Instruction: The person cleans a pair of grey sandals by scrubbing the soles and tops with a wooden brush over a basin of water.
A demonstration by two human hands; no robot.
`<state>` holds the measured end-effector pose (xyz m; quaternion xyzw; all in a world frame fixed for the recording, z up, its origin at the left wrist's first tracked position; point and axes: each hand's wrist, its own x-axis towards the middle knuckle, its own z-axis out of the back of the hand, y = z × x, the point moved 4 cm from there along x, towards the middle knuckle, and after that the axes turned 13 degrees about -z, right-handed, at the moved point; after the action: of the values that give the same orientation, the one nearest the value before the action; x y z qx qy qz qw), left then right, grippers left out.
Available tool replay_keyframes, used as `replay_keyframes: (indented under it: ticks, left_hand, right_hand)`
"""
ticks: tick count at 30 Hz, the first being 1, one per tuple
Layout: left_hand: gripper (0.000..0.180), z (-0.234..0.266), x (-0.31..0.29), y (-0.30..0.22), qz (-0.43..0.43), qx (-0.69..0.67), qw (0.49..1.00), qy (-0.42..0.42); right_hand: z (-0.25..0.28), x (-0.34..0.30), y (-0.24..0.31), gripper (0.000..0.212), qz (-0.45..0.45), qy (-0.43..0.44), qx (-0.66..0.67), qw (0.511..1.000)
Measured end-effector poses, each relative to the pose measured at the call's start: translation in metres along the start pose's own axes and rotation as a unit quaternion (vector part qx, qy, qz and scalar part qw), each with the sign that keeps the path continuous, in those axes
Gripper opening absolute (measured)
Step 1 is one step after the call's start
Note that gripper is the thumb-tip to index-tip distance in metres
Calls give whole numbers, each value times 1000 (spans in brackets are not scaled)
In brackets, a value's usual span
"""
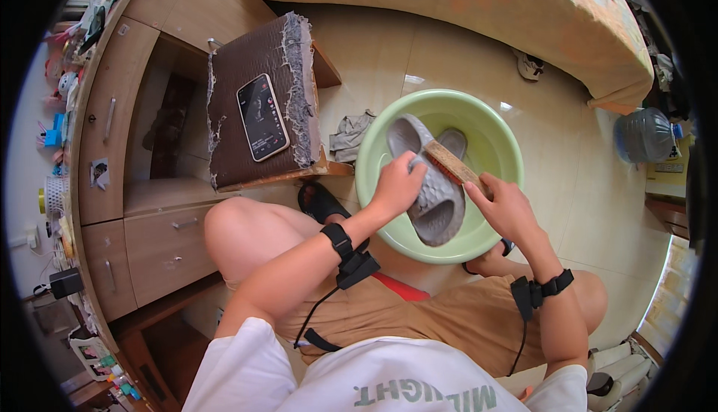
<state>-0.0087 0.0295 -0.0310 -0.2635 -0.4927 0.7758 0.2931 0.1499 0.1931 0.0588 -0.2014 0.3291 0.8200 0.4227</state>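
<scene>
A grey slide sandal [437, 217] is held over a light green basin [365, 180] by my left hand [398, 185], whose fingers close on its left side. My right hand [505, 207] grips one end of a wooden scrubbing brush [453, 163]. The brush lies slantwise across the sandal, its reddish bristles turned down towards it. Inside the basin, partly hidden behind the brush and the held sandal, rests a second grey sandal [453, 141].
Left of the basin, a worn brown stool [224, 135] bears a phone [263, 118]. A grey cloth [350, 136] lies on the floor between them. Wooden drawers [168, 240] line the left side. A draped bed [479, 0] stands beyond, with a large water bottle [643, 136] at right.
</scene>
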Motion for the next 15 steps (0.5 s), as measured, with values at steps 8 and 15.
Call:
replay_keyframes:
  ticks: [8, 15]
  left_hand:
    - [32, -10, -10, -10, -112, 63, 992, 18]
    - [30, -5, -3, 0, -24, -8, 999, 30]
  right_hand:
    - [-2, 7, -6, 55, -15, -21, -6, 1000]
    - [-3, 5, -3, 57, -22, 18, -10, 1000]
